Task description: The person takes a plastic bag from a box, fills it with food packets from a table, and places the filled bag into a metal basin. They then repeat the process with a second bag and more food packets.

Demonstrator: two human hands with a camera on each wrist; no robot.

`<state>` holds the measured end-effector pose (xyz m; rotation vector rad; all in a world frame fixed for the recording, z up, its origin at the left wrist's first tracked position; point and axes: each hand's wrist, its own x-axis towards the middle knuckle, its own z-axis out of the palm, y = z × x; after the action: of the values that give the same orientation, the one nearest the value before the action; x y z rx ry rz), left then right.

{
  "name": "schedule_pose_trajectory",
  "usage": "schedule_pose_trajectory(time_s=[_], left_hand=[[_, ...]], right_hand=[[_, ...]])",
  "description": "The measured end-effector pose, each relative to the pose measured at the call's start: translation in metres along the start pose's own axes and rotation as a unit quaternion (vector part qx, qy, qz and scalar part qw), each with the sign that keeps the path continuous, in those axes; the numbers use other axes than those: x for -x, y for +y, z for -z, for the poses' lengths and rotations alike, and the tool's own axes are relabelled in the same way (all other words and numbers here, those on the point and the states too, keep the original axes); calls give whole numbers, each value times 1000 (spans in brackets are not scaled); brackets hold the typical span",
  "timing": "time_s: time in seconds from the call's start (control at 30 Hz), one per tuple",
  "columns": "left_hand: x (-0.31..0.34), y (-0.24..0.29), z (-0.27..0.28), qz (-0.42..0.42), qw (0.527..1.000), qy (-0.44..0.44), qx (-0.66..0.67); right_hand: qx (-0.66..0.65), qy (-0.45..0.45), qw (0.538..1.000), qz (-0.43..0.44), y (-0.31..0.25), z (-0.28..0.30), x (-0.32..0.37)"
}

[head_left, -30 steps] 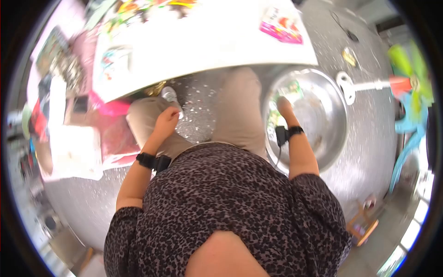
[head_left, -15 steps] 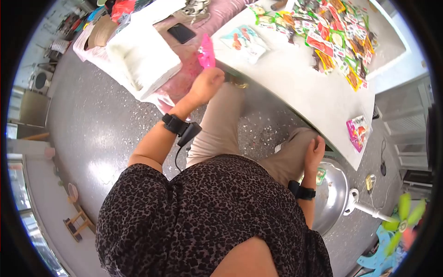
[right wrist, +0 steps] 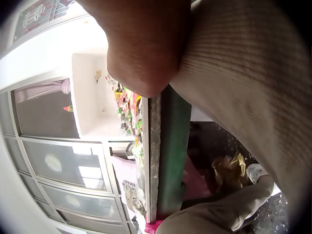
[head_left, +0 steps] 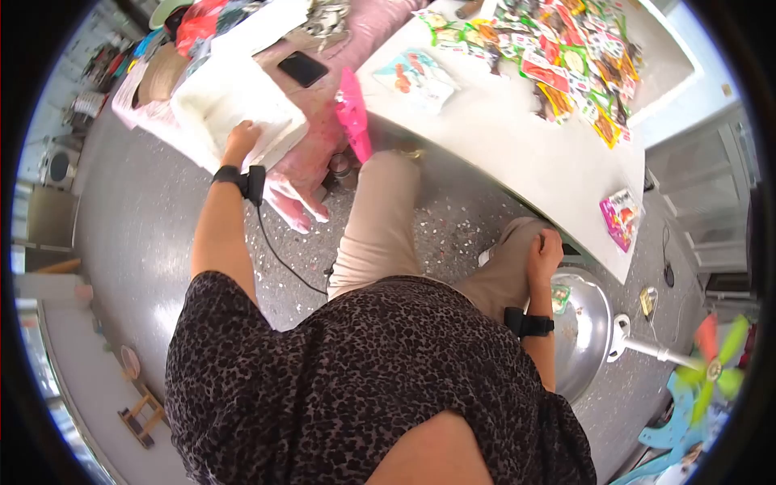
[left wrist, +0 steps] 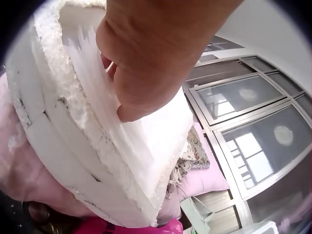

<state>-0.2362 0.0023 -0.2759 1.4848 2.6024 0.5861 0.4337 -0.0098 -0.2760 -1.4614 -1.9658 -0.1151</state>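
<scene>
My left hand (head_left: 241,144) reaches into a white foam box (head_left: 283,144) at the left. In the left wrist view its bent fingers touch a stack of thin white plastic sheets (left wrist: 90,73) in the box; the thumb tip stands apart from the fingers, at the sheets. My right hand (head_left: 546,255) rests loosely curled on the right thigh, by the edge of the white table (head_left: 517,166). Nothing shows in it; its fingers are mostly hidden in the right wrist view.
Many colourful snack packets (head_left: 578,61) lie heaped at the table's far end. A pink snack bag (head_left: 621,220) and a pale printed bag (head_left: 416,79) lie on it too. Nearby are a black phone (head_left: 303,69), a bright pink bag (head_left: 352,113), a metal basin (head_left: 588,331) and a fan (head_left: 713,368).
The head view has turned left. My left hand has moved left from beside the pink bag into the foam box. My right hand has come from the basin to the thigh.
</scene>
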Motion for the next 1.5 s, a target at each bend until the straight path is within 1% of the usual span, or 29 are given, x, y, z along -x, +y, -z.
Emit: schedule_pose_trajectory(time_s=[0.03,0.07,0.1,0.13,0.17,0.2,0.23,0.27,0.3,0.37,0.47,0.57,0.6,0.7,0.8,0.9,1.0,1.13,1.2,1.27,1.33,1.37,1.4,1.43,1.47,1.5], left_hand=[[-5,-2,0,15,999,-27,-11],[-9,-9,-6,-4,1000,-8,-29],[-15,-14,-9,-7,999,-7,-47],[-18,-20,-11,-8,998,5,-66],[-16,-18,-8,-11,997,0,-73],[-8,-7,1,0,998,-9,-64],[-7,-3,5,-14,997,-33,-74],[-1,-1,6,-29,998,9,-58],[-1,-2,3,-20,999,2,-30],[-6,-11,-5,-1,1000,-15,23],[-17,-25,-3,-19,995,-80,49],[-11,-12,11,14,991,-132,-7],[-9,-11,9,16,993,-115,10],[-3,-12,-7,-49,997,14,50],[-5,-15,-7,-44,996,-26,76],[-1,-5,6,-3,995,-84,48],[-3,-7,6,-26,998,-44,-23],[-2,-2,14,-59,996,11,-62],[-7,0,22,-74,994,49,-60],[-6,11,36,-80,992,78,-57],[-3,32,54,-70,991,97,-62],[-8,30,56,-76,989,117,-45],[-8,36,58,-74,991,115,5],[-4,47,66,-80,988,116,57],[-7,45,66,-131,977,128,113],[-5,57,72,-37,963,82,254]], right_hand=[[-14,-2,1000,-4,0,1,0],[-26,-2,1000,-8,0,2,-2],[-41,-2,999,-10,4,2,-4],[-27,-2,999,-21,6,1,-4],[-17,-2,999,-29,7,-2,-2],[-10,-4,999,-36,8,-4,-2],[-8,-3,999,-38,7,-3,-2],[-8,-3,999,-38,5,-3,-2],[-9,-3,999,-38,5,-4,-3],[-6,-5,999,-46,7,-7,0],[-5,-7,998,-60,13,-7,2],[-6,-17,997,-74,12,-6,2],[-5,-19,997,-75,11,-6,2],[-1,-23,996,-83,14,-4,3],[3,-23,996,-85,14,-3,3],[8,-14,997,-81,11,-1,2],[12,-2,997,-73,10,-3,2],[20,-11,996,-81,10,0,2],[16,-2,997,-77,10,-1,3],[15,-7,997,-70,10,1,2],[20,9,998,-61,15,-2,4],[16,15,998,-51,16,-6,4],[3,21,1000,-23,16,1,-1],[-19,37,999,-17,16,0,-3],[-21,40,999,-9,14,0,-3],[-28,47,999,6,13,1,-4]])
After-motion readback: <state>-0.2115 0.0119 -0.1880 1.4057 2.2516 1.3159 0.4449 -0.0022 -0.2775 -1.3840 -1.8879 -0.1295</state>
